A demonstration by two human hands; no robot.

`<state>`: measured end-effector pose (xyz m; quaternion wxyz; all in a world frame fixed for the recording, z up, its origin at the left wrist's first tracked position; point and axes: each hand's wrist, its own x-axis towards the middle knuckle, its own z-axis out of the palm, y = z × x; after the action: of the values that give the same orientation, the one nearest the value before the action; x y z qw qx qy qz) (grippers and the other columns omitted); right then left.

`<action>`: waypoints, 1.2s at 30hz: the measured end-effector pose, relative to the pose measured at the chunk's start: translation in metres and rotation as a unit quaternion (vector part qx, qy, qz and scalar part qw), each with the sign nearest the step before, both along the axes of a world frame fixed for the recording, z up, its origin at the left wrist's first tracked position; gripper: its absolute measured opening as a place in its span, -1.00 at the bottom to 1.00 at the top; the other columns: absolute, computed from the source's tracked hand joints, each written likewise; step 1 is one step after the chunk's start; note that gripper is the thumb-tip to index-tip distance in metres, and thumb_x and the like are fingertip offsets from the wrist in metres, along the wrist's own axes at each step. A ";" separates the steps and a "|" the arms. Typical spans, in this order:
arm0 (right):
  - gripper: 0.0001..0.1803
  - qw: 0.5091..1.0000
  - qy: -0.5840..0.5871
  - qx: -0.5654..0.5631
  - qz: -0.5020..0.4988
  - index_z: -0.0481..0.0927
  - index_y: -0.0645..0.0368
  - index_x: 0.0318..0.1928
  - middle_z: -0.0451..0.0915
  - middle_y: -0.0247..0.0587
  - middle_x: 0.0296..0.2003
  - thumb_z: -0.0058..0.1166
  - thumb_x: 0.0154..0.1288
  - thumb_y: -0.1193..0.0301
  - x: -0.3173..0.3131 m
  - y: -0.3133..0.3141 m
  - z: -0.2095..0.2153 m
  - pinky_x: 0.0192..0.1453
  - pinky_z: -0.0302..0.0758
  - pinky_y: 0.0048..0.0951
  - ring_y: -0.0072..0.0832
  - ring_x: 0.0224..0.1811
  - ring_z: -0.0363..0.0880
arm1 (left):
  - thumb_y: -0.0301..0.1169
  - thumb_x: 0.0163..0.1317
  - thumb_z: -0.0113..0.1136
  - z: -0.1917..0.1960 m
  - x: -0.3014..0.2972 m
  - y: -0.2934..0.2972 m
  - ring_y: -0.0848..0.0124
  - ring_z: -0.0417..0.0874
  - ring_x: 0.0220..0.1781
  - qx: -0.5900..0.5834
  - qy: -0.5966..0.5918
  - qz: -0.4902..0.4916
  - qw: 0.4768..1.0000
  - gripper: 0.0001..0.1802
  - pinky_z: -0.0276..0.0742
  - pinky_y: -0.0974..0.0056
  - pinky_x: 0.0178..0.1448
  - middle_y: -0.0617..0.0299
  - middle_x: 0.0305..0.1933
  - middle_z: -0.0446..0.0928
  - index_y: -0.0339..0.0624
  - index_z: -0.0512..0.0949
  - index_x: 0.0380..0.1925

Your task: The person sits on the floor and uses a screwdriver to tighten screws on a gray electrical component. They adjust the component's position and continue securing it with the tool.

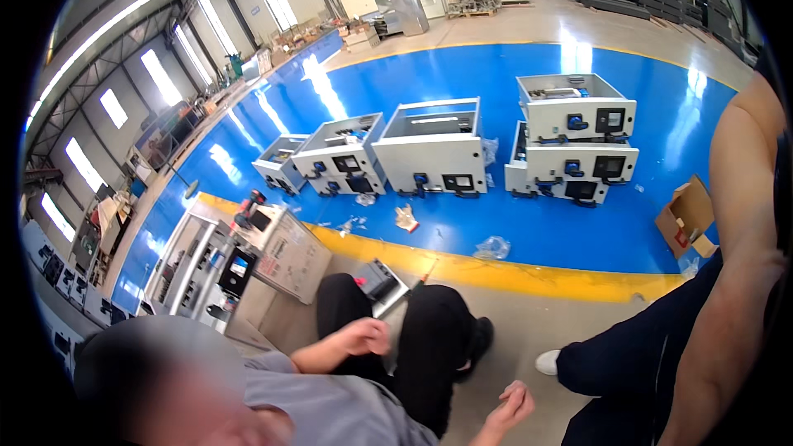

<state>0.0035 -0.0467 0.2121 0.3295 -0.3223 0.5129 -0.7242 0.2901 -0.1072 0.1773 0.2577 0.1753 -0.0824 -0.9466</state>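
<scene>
Neither of my hands can be made out for certain. A co-worker in a grey shirt [347, 405] sits low at the lower left, knees bent. That person's hand [366, 336] is held near the knee with its fingers curled. Another loosely curled hand [516, 403] rises from the lower edge and seems to be the same person's. Near the knees lies a flat grey and black device [380, 282] on the floor. Beside the co-worker stands an open cabinet [186, 260] with rails and a small lit screen. A red and black cordless drill [249, 211] rests on a wooden crate [291, 256].
A second person's bare arm [731, 223] and dark trousers [644, 363] fill the right side. Several white electrical cabinets [434, 153] stand on the blue floor, two of them stacked [578, 124]. An open cardboard box [687, 215], a glove [406, 218] and plastic wrap [493, 248] lie about.
</scene>
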 end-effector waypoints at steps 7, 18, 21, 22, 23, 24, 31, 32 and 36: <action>-0.61 0.965 0.034 0.048 0.256 0.41 0.23 -0.58 0.42 -0.38 -0.63 0.01 0.44 0.36 0.111 -0.036 0.006 -0.43 0.27 -0.49 -0.63 -0.53 0.36 | -0.33 0.51 0.01 0.091 0.121 -0.014 0.56 0.12 -0.58 -0.249 -0.120 0.062 0.959 -0.73 0.08 0.32 -0.44 0.47 -0.62 0.12 -0.16 0.35 -0.42; -0.57 0.876 -0.136 -0.065 0.459 0.25 0.22 -0.59 0.25 -0.38 -0.62 -0.14 0.53 0.48 0.180 -0.091 0.005 -0.34 0.18 -0.44 -0.59 -0.53 0.19 | -0.28 0.35 0.13 0.154 0.187 -0.007 0.47 0.08 -0.65 -0.301 -0.148 0.325 0.884 -0.71 0.02 0.30 -0.50 0.38 -0.68 0.10 -0.22 0.41 -0.47; -0.57 0.854 -0.160 -0.129 0.479 0.21 0.18 -0.61 0.18 -0.35 -0.65 -0.15 0.50 0.51 0.194 -0.106 0.049 -0.36 0.18 -0.35 -0.52 -0.57 0.14 | -0.22 0.37 0.21 0.203 0.200 0.012 0.33 0.39 -0.52 -0.389 -0.311 0.364 0.787 -0.68 0.30 0.17 -0.35 0.19 -0.55 0.35 -0.28 0.45 -0.34; -0.58 0.864 -0.121 -0.135 0.470 0.22 0.18 -0.62 0.18 -0.31 -0.69 -0.14 0.48 0.51 0.188 -0.109 0.046 -0.38 0.20 -0.32 -0.46 -0.61 0.13 | -0.22 0.37 0.26 0.180 0.212 0.019 0.29 0.47 -0.45 -0.440 -0.387 0.358 0.727 -0.67 0.36 0.08 -0.23 0.11 -0.48 0.40 -0.31 0.47 -0.20; -0.58 0.903 0.001 -0.157 0.401 0.24 0.19 -0.62 0.22 -0.29 -0.68 -0.12 0.48 0.47 0.175 -0.112 0.027 -0.38 0.27 -0.29 -0.44 -0.61 0.19 | -0.23 0.36 0.30 0.178 0.212 0.021 0.26 0.54 -0.37 -0.487 -0.469 0.341 0.653 -0.61 0.41 -0.01 -0.11 0.02 -0.41 0.44 -0.35 0.49 -0.07; -0.57 0.904 -0.007 -0.199 0.379 0.25 0.18 -0.62 0.25 -0.28 -0.68 -0.11 0.48 0.43 0.194 -0.122 0.028 -0.38 0.33 -0.27 -0.42 -0.61 0.23 | -0.21 0.47 0.24 0.186 0.237 0.016 0.14 0.69 -0.23 -0.447 -0.009 0.420 0.790 -0.42 0.45 -0.35 -0.01 -0.33 -0.16 0.63 -0.51 0.46 0.27; -0.48 0.876 -0.087 -0.281 0.382 0.13 0.05 -0.64 0.04 -0.45 -0.73 -0.19 0.58 0.30 0.179 -0.155 0.087 -0.48 -0.01 -0.38 -0.59 -0.67 -0.07 | -0.22 0.51 -0.13 0.259 0.254 0.063 0.48 -0.01 -0.69 -0.582 -0.183 0.641 0.465 -0.75 0.01 0.29 -0.45 0.37 -0.71 0.07 -0.11 0.29 -0.33; -0.48 0.877 -0.070 -0.279 0.384 0.14 0.04 -0.63 0.04 -0.45 -0.73 -0.20 0.59 0.28 0.180 -0.145 0.090 -0.48 -0.01 -0.38 -0.59 -0.67 -0.07 | -0.24 0.45 -0.12 0.285 0.251 0.054 0.48 -0.02 -0.71 -0.638 -0.202 0.627 0.400 -0.79 0.01 0.26 -0.49 0.43 -0.72 0.03 -0.10 0.29 -0.34; -0.53 0.872 -0.044 -0.313 0.374 0.17 0.03 -0.54 0.02 -0.45 -0.74 -0.25 0.64 0.22 0.188 -0.129 0.090 -0.52 -0.05 -0.40 -0.60 -0.70 -0.09 | -0.44 0.45 0.04 0.279 0.261 0.080 0.61 0.08 -0.74 -0.695 -0.202 0.633 0.274 -0.83 -0.01 0.35 -0.54 0.46 -0.75 0.13 -0.05 0.34 -0.38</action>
<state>0.1916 -0.1757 0.3025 0.4794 -0.5442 0.0855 -0.6832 0.5509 -0.0269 0.4558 0.7753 0.1122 -0.6216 -0.0031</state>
